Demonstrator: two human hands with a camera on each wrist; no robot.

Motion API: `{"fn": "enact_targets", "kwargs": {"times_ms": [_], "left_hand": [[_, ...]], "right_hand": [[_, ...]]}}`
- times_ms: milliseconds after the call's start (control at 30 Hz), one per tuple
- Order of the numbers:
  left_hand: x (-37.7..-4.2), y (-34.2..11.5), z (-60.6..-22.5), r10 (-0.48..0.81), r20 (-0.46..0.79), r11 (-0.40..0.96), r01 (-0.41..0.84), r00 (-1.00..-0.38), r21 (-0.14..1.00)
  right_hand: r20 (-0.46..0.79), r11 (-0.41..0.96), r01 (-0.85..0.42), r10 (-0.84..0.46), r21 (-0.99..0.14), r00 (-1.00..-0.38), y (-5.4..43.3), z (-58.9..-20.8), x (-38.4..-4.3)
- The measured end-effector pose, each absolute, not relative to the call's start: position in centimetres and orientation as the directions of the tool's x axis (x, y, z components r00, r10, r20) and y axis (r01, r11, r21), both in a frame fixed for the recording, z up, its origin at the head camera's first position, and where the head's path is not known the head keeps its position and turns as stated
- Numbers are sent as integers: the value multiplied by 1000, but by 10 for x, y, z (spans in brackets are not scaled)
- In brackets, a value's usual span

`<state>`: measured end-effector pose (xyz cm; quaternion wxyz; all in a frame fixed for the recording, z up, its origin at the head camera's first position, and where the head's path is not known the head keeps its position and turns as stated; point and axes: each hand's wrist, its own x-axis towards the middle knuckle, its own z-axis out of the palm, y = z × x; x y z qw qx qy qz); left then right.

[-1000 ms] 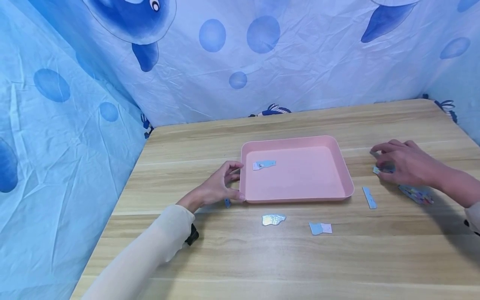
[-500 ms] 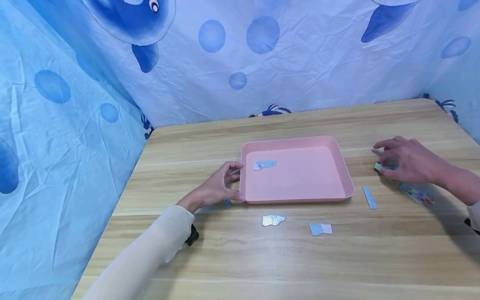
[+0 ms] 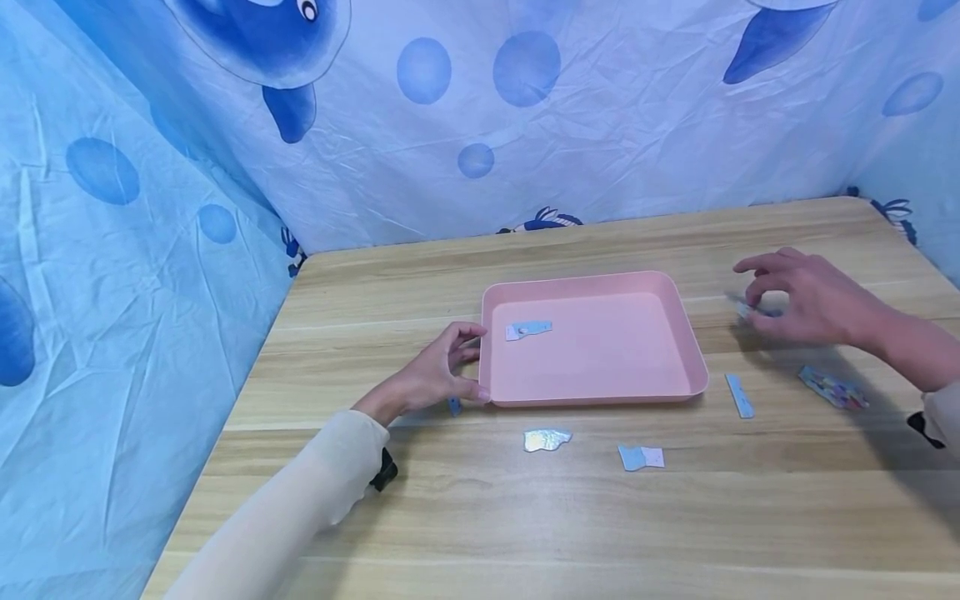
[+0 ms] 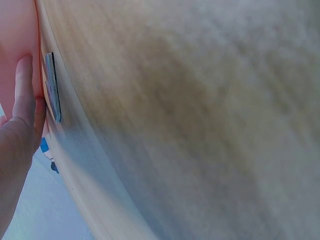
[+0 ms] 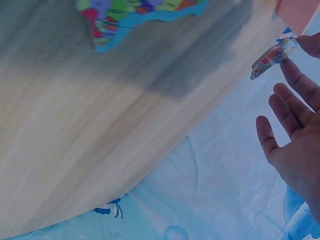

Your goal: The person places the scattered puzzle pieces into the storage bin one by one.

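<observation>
- Flat piece (image 5: 274,59) with a colourful printed face is pinched between thumb and index finger of the right hand (image 3: 802,304), a closed grip held above the counter (image 3: 450,517), to the right of the pink tray (image 3: 600,358) and outside it
- Left hand (image 3: 435,367) touches the tray's left edge with fingers and thumb spread apart — it seems to steady the tray rather than clasp it
- Inside the tray, near its left wall, lies a light-blue shape (image 3: 528,330); one piece or two joined, I cannot tell
- Five more lie loose on the counter: a blue bit (image 3: 454,406) beside the left hand, a shiny piece (image 3: 547,439), a blue-and-lilac piece (image 3: 641,457), a narrow strip (image 3: 739,396) and a multicoloured piece (image 3: 834,388)
- Judging by this layout, the work looks nearer its start than its end — most pieces remain outside the tray
- Hard to make out: the held piece is tiny and pale from the head; the blue bit is partly covered by the left hand there; the right wrist view cuts off the multicoloured piece and all but a corner of the tray
</observation>
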<state>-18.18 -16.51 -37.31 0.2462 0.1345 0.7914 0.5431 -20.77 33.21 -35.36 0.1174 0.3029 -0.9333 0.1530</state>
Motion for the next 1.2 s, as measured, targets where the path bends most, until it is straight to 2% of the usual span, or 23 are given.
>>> {"fn": "enact_targets", "kwargs": {"times_ms": [100, 500, 833, 1200], "left_hand": [[-182, -165, -373, 480, -243, 374, -53, -843, 926], [-182, -165, -374, 481, -247, 380, -54, -842, 923], [-182, -165, -372, 475, -242, 383, -50, -846, 923], [-182, -164, -371, 482, -244, 369, -58, -841, 928]], "right_hand": [[317, 767, -603, -528, -221, -788, 329, -349, -209], [374, 712, -678, -588, -180, -717, 304, -329, -221], [364, 692, -686, -594, -224, -717, 276, -316, -230], [402, 622, -757, -652, -202, -643, 241, -306, -240]]}}
